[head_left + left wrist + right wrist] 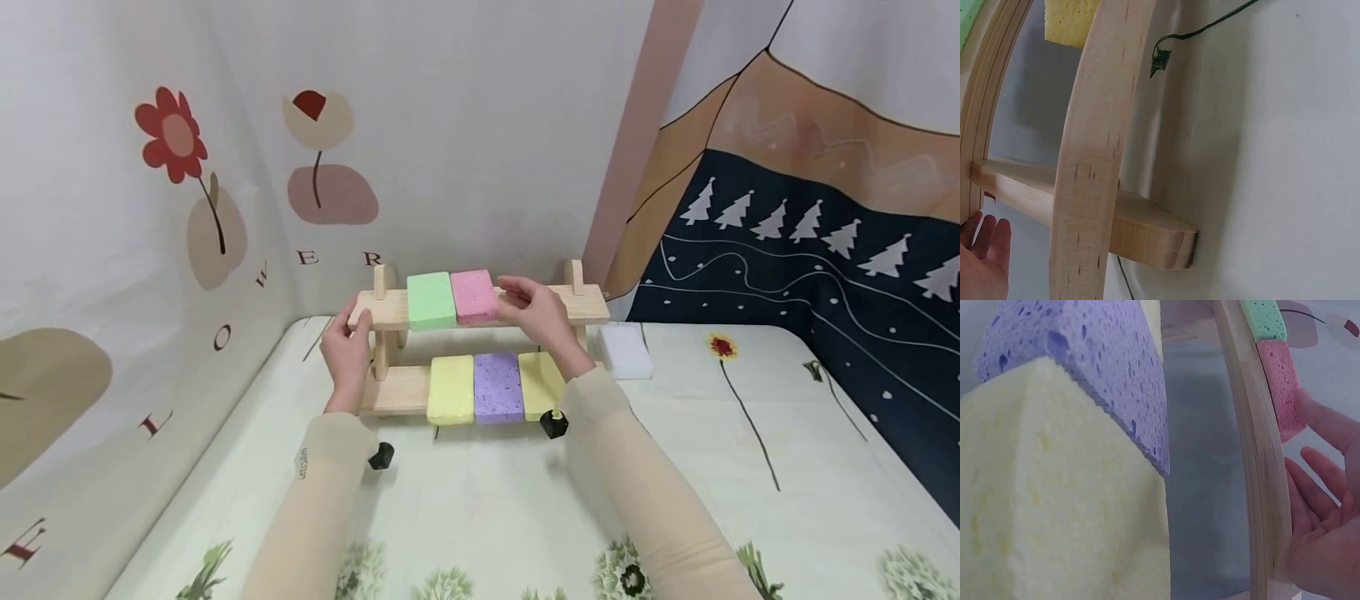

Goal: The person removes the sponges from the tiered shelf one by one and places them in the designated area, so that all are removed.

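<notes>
Five sponges [474,293] line the rack [396,388]; left grip [347,360] seemingly pinches its end, relaxed right grip [542,317] touches one.

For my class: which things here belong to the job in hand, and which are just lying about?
Job, it seems:
left hand, right hand
wooden rack
green sponge, pink sponge on top
left yellow sponge, purple sponge, right yellow sponge below

Lying about, apparently:
white block, off the rack, on the tablecloth

The green sponge [431,302], pink sponge [474,297], purple sponge [498,388] and yellow sponges [451,390] are contrasting with navy cloth [750,287] (patterned with white trees [808,222]).
</notes>
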Demonstrator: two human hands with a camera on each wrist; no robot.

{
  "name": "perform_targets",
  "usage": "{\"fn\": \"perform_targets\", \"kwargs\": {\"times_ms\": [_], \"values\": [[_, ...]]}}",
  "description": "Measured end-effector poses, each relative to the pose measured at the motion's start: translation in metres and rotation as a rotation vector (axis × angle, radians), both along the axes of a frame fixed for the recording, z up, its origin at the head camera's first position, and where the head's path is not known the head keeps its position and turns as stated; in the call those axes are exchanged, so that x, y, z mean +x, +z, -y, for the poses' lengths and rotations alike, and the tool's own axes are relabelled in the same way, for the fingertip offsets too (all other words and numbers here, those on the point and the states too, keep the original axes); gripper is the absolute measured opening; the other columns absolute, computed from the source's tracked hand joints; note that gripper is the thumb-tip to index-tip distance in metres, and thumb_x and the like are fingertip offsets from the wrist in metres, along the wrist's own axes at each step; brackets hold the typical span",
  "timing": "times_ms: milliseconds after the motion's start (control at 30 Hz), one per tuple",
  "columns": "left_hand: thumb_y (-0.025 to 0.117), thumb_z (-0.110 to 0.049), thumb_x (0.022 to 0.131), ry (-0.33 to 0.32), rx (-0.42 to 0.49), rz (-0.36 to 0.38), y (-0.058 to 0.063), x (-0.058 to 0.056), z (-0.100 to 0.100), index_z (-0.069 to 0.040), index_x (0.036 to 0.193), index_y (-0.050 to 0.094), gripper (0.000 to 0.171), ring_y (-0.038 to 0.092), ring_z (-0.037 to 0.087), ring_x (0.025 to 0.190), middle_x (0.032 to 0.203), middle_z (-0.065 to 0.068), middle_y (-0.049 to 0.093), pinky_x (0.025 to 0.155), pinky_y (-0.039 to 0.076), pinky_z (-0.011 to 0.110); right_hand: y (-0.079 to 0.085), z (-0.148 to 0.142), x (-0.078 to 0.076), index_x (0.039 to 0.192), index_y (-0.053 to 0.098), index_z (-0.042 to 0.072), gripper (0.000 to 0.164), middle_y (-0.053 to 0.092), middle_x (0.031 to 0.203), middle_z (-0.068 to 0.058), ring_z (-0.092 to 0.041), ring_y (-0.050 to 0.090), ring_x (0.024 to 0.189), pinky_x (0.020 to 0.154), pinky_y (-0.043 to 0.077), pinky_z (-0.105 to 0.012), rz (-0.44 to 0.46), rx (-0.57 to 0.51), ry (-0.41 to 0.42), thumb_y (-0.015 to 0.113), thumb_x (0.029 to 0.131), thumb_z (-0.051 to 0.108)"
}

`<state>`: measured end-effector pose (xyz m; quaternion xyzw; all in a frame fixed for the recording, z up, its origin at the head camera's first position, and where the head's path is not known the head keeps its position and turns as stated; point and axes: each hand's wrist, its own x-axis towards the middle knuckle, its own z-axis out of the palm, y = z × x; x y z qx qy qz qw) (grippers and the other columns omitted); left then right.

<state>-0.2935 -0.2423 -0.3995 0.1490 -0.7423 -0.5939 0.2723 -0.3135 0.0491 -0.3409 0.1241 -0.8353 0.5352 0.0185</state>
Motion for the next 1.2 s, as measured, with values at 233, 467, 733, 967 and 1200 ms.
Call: {"fn": "perform_targets", "kwargs": {"times_ms": [233, 467, 733, 967, 1200], "values": [[0.059, -0.032, 0.100, 0.004, -0.016, 0.003, 0.0003, 0.0006, -0.0009, -0.014, 0.143, 0.055, 0.047, 0.053, 0.021, 0.136, 0.147, 0.008, 0.056, 0.115, 0.046, 0.036, 0.0009, 0.0019, -0.0009, 0.130, 0.067, 0.021, 0.046, 0.067, 0.133, -0.004, -0.019, 0.063, 0.120, 0.104, 0.054, -0.035, 0.025, 0.076, -0.032, 0.079, 0.086, 0.022], [0.059, -0.032, 0.100, 0.006, -0.027, -0.008, 0.0004, 0.0014, 0.0005, -0.012, 0.143, 0.055, 0.047, 0.053, 0.022, 0.136, 0.146, 0.009, 0.056, 0.114, 0.046, 0.037, 0.0014, 0.0038, -0.0006, 0.126, 0.071, 0.021, 0.040, 0.071, 0.126, -0.004, -0.018, 0.067, 0.114, 0.099, 0.058, -0.033, 0.033, 0.089, -0.027, 0.079, 0.087, 0.020], [0.058, -0.034, 0.100, -0.003, -0.014, 0.007, -0.0022, -0.0003, 0.0007, -0.014, 0.144, 0.054, 0.048, 0.053, 0.020, 0.136, 0.148, 0.008, 0.055, 0.114, 0.046, 0.036, 0.0012, 0.0033, 0.0004, 0.128, 0.070, 0.022, 0.041, 0.073, 0.121, -0.003, -0.018, 0.068, 0.108, 0.092, 0.060, -0.033, 0.009, 0.127, -0.027, 0.078, 0.088, 0.023], [0.058, -0.034, 0.100, -0.005, -0.030, -0.007, -0.0040, -0.0003, 0.0011, -0.015, 0.143, 0.054, 0.047, 0.052, 0.020, 0.136, 0.148, 0.007, 0.054, 0.114, 0.046, 0.037, -0.0003, 0.0045, 0.0007, 0.126, 0.070, 0.020, 0.043, 0.073, 0.121, -0.004, -0.019, 0.068, 0.107, 0.093, 0.059, -0.033, -0.020, 0.133, -0.038, 0.081, 0.085, 0.022], [0.058, -0.033, 0.100, -0.007, -0.034, -0.001, -0.0037, 0.0001, 0.0008, -0.014, 0.144, 0.054, 0.048, 0.052, 0.021, 0.137, 0.148, 0.007, 0.054, 0.114, 0.046, 0.037, -0.0013, 0.0049, 0.0053, 0.126, 0.071, 0.021, 0.042, 0.073, 0.122, -0.005, -0.019, 0.070, 0.109, 0.094, 0.060, -0.034, -0.043, 0.139, -0.058, 0.080, 0.086, 0.024]]}}
